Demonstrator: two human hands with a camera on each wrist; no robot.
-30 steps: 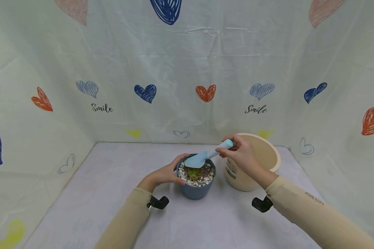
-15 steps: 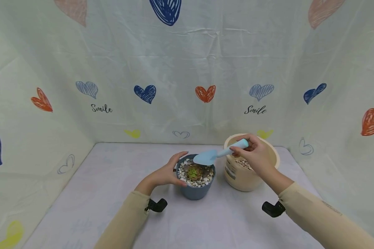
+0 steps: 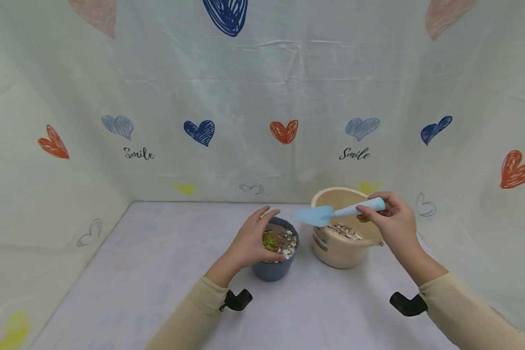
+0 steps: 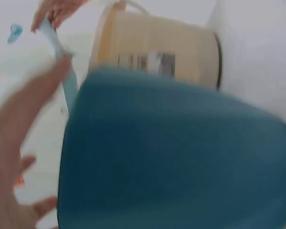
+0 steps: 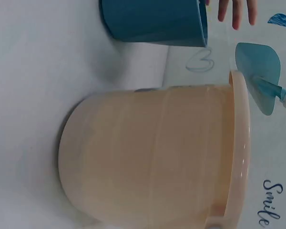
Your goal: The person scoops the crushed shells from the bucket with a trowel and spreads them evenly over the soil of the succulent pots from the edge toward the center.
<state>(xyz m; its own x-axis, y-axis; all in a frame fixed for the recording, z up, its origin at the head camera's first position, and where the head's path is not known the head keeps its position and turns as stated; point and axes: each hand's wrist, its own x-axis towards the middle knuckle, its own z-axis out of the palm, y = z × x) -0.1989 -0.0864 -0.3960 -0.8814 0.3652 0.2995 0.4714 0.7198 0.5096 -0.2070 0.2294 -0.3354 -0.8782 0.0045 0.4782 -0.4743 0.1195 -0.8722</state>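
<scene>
Fingers (image 3: 388, 196) of your right hand (image 3: 395, 223) are pinching the pale-blue, plastic-looking trowel (image 3: 343, 211) by its handle; its long axis is running crosswise near the round cream bucket's (image 3: 339, 253) rim, its blade pointing left toward the round blue-grey pot (image 3: 271, 272). Nearer that pot, your left hand (image 3: 250, 245) is standing with fingers spread beside its rim.

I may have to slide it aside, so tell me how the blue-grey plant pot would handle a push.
The plant pot is probably fairly heavy for its size, given the pebbles and succulent in it. Pushed high up, it may tip, since it narrows downward. Tilted, it could spill pebbles, which look loose.
</scene>
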